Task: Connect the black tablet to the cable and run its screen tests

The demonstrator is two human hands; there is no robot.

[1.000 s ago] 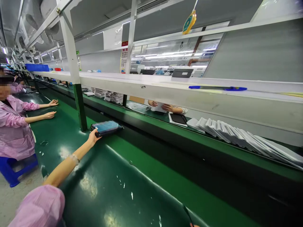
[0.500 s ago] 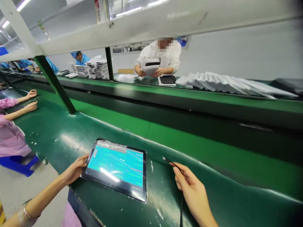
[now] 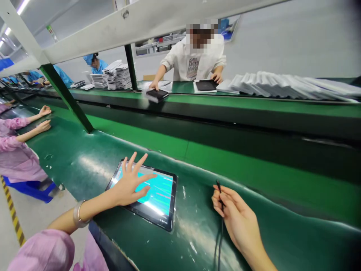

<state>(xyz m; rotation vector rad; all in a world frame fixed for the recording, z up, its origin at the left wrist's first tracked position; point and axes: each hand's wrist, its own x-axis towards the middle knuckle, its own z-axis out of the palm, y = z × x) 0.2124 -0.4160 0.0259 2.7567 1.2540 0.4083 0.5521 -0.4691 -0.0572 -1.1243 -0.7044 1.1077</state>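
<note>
The tablet lies flat on the green desk, screen lit; the left hand rests on it with fingers spread; the right hand pinches a black cable (its plug not yet joined to the tablet, well apart).

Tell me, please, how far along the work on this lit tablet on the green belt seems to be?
Done: the tablet lies flat on the green belt, screen lit. In hand: the left hand is spread over the screen, and the right hand pinches the end of a black cable beside it. Left: the cable tip is apart from the tablet, so it is not yet plugged in.
</note>
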